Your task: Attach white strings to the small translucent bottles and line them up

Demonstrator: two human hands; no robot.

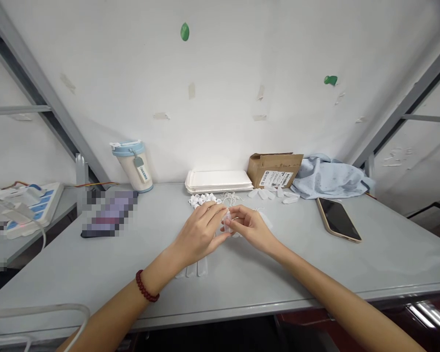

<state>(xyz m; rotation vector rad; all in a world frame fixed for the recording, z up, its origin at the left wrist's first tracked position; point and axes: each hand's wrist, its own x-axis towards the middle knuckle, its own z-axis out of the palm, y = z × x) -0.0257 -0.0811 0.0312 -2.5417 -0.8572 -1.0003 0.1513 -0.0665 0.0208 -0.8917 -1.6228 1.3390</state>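
Over the middle of the table, my left hand [201, 229] and my right hand [254, 229] meet around a small translucent plastic piece [227, 221], perhaps a tube or little bottle. Both hands have their fingers closed on it, and they cover part of it. Just behind my left hand lies a pile of small white caps [205, 198]. Thin white strings [231, 197] are heaped beside the caps. Several flat translucent pieces [202, 266] lie in a row below my left wrist. More translucent pieces [266, 194] are scattered behind my right hand.
White trays [220, 181] are stacked against the wall, next to a cardboard box [275, 171] and a light blue cloth [328, 178]. A phone [339, 220] lies at right. At left are a tumbler [135, 168], a blurred-out item [110, 215] and a power strip [36, 210].
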